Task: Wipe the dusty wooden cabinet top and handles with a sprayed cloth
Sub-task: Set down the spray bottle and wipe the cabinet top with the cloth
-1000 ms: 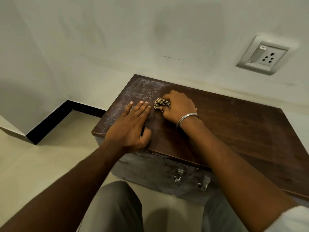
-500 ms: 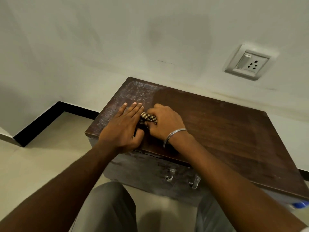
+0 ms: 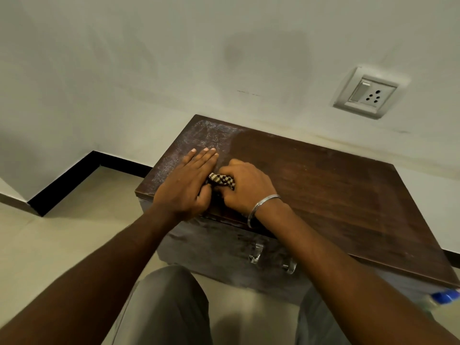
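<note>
The right hand (image 3: 245,188) is dragging the checked cloth (image 3: 221,180) toward the front edge of the cabinet top (image 3: 336,195). 1 second ago the cloth was lying further in from that edge. Now it is sitting close to the front-left corner, tucked against the thumb side of the left hand (image 3: 186,185).

The right fingers are curling tightly round the bunched cloth. The left fingers are lying straight and flat, pressing on the top and holding nothing.

The dusty strip (image 3: 206,133) along the left edge up to the back-left corner is still showing pale, partly under the left hand, so that hand is probably going to have to lift. The 2 handles (image 3: 255,256) on the front are looking unwiped.

The cabinet front is closed, so its contents are not showing. A blue object (image 3: 445,295) below the front-right corner is too cropped to identify.
</note>
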